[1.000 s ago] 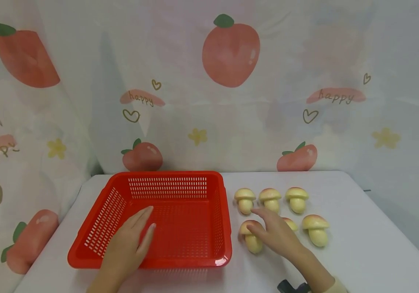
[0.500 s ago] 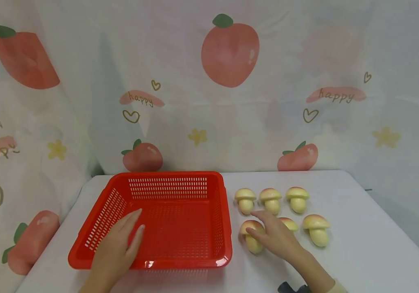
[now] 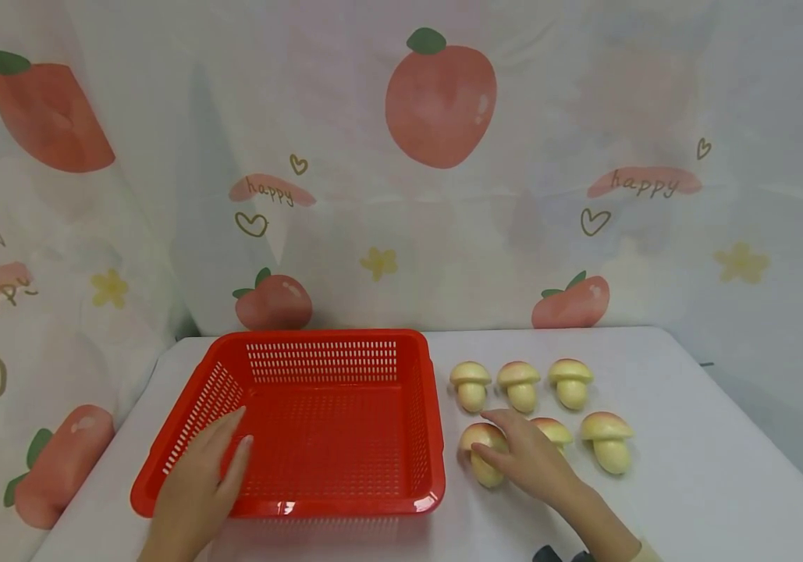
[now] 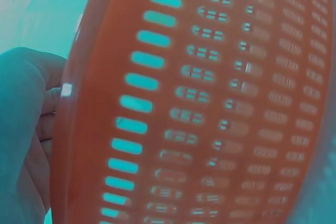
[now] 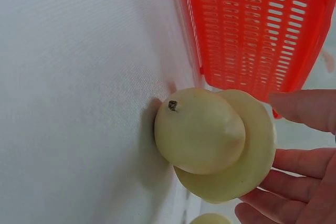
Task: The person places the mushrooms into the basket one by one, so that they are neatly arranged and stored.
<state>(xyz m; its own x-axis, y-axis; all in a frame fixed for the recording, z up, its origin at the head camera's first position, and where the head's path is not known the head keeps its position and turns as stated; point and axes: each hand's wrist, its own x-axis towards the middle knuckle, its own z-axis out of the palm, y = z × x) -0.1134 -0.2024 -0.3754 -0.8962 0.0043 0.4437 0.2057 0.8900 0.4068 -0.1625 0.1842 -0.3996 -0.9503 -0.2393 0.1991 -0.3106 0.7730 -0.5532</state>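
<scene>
A red plastic basket (image 3: pixel 331 437) with slotted walls stands on the white table. My left hand (image 3: pixel 193 484) is over its front left part, fingers extended and thumb apart, holding nothing. In the left wrist view that hand (image 4: pixel 26 124) shows partly behind the basket's rim (image 4: pixel 79 129). My right hand (image 3: pixel 531 457) is beside a toy mushroom (image 3: pixel 485 466) with a pale yellow stem and pinkish cap. The right wrist view shows this mushroom (image 5: pixel 202 132) on the table, the right hand's (image 5: pixel 310 182) thumb apart from the cap and its fingers reaching behind it; whether they touch is unclear.
Several more mushrooms, among them one at the back (image 3: pixel 471 385) and one at the right (image 3: pixel 608 442), lie around my right hand. A dark object (image 3: pixel 548 553) shows beside the right forearm. A printed curtain (image 3: pixel 401 218) hangs behind the table.
My left hand has moved left and slightly back toward me over the basket. The right hand stays almost in the same place by the mushroom, which has not visibly moved.
</scene>
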